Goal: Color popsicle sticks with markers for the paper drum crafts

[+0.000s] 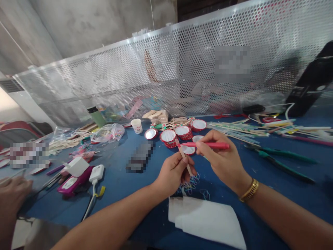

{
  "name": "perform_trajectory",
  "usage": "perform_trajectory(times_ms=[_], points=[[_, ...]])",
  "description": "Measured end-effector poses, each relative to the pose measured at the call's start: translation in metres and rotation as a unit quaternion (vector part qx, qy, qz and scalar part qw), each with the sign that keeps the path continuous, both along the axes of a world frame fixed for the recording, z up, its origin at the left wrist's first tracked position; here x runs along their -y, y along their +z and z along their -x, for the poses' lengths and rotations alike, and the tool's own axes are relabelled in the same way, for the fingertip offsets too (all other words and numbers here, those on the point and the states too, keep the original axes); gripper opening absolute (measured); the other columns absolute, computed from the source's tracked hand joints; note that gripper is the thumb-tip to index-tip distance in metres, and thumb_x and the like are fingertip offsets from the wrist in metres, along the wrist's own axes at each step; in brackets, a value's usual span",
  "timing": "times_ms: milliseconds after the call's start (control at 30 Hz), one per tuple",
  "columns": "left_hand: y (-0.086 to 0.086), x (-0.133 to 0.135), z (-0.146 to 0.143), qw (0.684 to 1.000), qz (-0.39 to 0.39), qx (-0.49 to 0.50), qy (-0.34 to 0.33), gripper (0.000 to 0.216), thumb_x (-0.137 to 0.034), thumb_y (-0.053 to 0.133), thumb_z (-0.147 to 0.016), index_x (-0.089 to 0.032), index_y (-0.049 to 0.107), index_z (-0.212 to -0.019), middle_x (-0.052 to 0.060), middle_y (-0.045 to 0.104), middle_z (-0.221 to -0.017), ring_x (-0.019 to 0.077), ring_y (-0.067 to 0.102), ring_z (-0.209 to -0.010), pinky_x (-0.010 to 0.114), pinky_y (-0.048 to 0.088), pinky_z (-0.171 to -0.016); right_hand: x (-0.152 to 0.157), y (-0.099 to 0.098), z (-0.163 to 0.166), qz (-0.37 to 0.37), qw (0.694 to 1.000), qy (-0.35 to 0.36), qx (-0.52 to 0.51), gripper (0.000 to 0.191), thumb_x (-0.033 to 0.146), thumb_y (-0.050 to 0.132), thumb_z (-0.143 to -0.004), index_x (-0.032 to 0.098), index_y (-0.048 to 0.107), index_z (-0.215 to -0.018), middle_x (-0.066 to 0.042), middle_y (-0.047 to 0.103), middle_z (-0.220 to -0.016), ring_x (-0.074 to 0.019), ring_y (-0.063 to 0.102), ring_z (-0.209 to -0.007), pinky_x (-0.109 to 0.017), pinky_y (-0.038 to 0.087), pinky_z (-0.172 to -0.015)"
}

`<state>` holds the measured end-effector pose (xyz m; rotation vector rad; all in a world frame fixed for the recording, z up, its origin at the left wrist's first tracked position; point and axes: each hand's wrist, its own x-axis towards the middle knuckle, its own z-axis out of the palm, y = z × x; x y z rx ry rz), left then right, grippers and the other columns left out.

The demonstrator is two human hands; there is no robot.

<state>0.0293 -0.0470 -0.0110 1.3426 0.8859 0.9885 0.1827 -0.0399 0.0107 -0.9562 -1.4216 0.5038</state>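
Observation:
My left hand (174,173) pinches a flat wooden craft stick (186,162), its upper end coloured red. In my right hand (221,159) is a red marker pen (217,145), held like a pencil with its tip close to the stick's coloured end; whether they touch I cannot tell. Just beyond both hands stand several round containers (168,137) with red patterned sides and white tops. Loops of thin, light-coloured wire or string (191,184) lie under my left hand. White paper sheets (205,220) rest on the blue table (145,211) below my hands.
Green-handled pliers (286,163) lie at right, beneath bundles of thin sticks (241,128). A blurred phone (140,156), a paper cup (136,126) and a charging plug (96,173) are to the left. Another person's hand (15,191) is at far left. A perforated metal panel (130,76) stands behind.

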Motion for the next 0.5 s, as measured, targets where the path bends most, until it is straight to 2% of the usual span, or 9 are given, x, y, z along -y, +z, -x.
perform_trajectory(times_ms=[500], points=[[0.0014, 0.0018, 0.0001, 1.0, 0.005, 0.002, -0.008, 0.048, -0.064, 0.061, -0.078, -0.017, 0.054, -0.082, 0.0, 0.063, -0.062, 0.0075, 0.047, -0.041, 0.02, 0.034, -0.039, 0.0008, 0.0003, 0.0003, -0.002, 1.0, 0.009, 0.013, 0.019, 0.031, 0.064, -0.083, 0.022, 0.056, -0.069, 0.0, 0.059, -0.066, -0.0163, 0.056, -0.063, -0.033, 0.045, -0.063]])
